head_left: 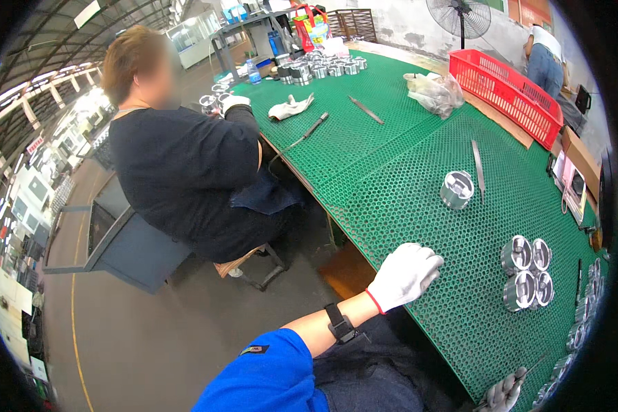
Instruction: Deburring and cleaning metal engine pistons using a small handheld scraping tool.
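Over green mat (398, 196), with left hand (405, 277) half-curled, seemingly empty; unable to tell grip of right hand (505, 394). Best steady piston (456, 190) firmly before applying file (478, 170) lightly.

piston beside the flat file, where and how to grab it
Probably the round outer wall of the piston, with the left hand coming from the near left: that side is open, while the flat file lies close along its right.
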The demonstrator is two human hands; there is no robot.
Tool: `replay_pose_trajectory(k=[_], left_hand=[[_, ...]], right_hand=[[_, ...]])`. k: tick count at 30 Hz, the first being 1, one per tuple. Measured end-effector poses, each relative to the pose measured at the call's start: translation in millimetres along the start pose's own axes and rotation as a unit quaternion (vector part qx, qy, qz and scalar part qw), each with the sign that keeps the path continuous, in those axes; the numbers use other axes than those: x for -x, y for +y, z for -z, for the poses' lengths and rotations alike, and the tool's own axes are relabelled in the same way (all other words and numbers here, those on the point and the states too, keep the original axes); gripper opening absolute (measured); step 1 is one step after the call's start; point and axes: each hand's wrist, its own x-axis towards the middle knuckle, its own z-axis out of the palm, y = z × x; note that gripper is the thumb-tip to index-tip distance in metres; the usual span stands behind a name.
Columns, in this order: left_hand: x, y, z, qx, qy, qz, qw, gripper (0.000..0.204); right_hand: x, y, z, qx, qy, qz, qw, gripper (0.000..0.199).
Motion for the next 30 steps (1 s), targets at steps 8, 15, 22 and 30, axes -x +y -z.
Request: replay_pose_trajectory(k=[8, 15, 22, 30], left_hand=[[1, -1, 2, 0.011, -0.001, 0.0, 1.0, 0.024], [-3, 1, 3, 0.04, -0.029, -0.019, 0.999, 0.03], [-8, 0, 11, 0.027, -0.037, -0.027, 0.999, 0.031], [-8, 4, 7, -0.013, -0.025, -0.017, 0.999, 0.03]], right_hand=[[-4, 0, -7, -0.03, 0.087, -0.005, 0.996, 0.023], [4, -6, -19, 0.079, 0.204, -0.026, 0.975, 0.028], [11, -8, 43, -0.032, 0.078, -0.076, 0.994, 0.026], [1, 1, 4, -0.009, 0.036, -0.011, 0.999, 0.022]])
